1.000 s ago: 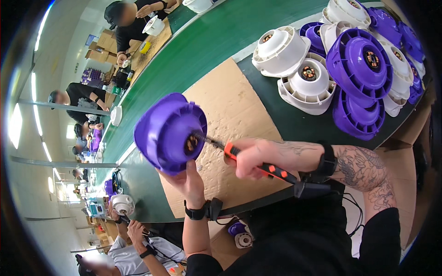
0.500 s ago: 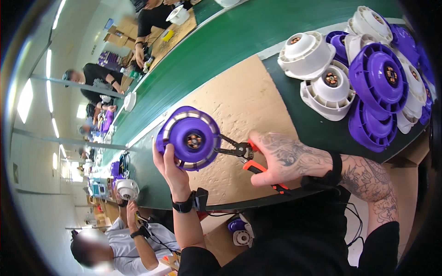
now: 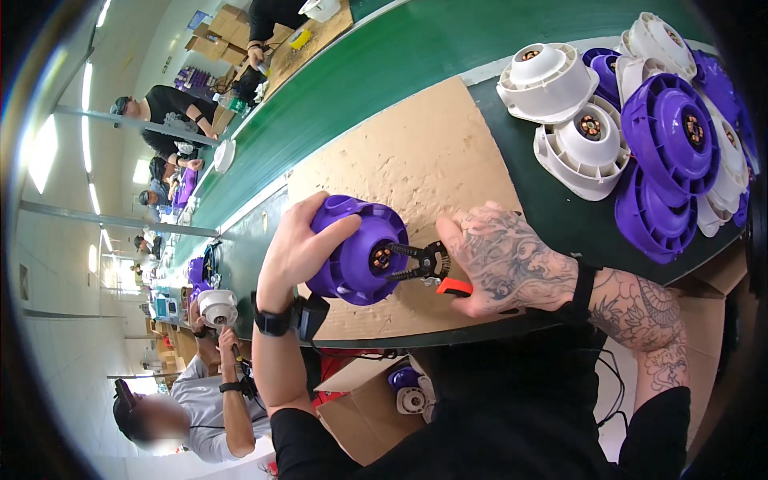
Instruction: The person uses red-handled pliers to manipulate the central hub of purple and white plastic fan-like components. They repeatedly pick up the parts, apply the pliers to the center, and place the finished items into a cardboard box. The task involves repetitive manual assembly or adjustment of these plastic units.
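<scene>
Head view: left hand (image 3: 300,246) clasps round purple plastic housing (image 3: 342,264), right hand (image 3: 512,262) orange-handled pliers (image 3: 433,262). Lower-centre, brown cardboard box (image 3: 370,424) holds purple, white parts (image 3: 411,402).

No lettering, number or sign could be read on the purple round plastic housing (image 3: 354,261), the black metal pliers with orange handles (image 3: 433,261) or the flat brown cardboard sheet (image 3: 416,144). Distant brown cardboard boxes (image 3: 230,26) showed too small for any print to be told.
</scene>
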`<action>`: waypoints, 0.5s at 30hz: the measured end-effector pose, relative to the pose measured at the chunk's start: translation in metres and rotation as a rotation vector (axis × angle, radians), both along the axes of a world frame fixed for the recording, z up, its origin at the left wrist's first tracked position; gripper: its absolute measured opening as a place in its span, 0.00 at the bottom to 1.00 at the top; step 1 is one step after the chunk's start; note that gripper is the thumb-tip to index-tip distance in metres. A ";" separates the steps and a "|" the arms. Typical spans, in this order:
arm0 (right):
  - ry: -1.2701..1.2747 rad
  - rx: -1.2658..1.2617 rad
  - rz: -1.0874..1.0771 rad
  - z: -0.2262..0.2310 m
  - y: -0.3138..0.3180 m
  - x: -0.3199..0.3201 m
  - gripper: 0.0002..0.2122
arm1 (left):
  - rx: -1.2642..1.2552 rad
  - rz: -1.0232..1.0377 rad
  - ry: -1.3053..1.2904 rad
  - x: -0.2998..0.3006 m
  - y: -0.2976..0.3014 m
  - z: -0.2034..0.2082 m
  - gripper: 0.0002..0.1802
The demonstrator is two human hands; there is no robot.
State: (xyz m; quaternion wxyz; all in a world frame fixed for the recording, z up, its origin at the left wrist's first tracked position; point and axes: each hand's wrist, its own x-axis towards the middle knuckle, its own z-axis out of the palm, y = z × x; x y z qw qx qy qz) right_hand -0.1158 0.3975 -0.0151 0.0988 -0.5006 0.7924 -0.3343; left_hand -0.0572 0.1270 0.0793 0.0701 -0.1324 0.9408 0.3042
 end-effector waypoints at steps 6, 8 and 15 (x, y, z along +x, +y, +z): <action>-0.067 0.114 -0.024 -0.001 0.003 -0.001 0.28 | -0.216 -0.133 -0.068 -0.027 0.011 0.002 0.30; -0.048 0.078 -0.042 -0.004 0.005 0.000 0.29 | -0.218 -0.139 -0.080 -0.032 0.015 0.002 0.30; -0.097 0.165 -0.023 -0.006 0.007 0.003 0.29 | -0.304 -0.179 -0.054 -0.034 0.033 -0.002 0.29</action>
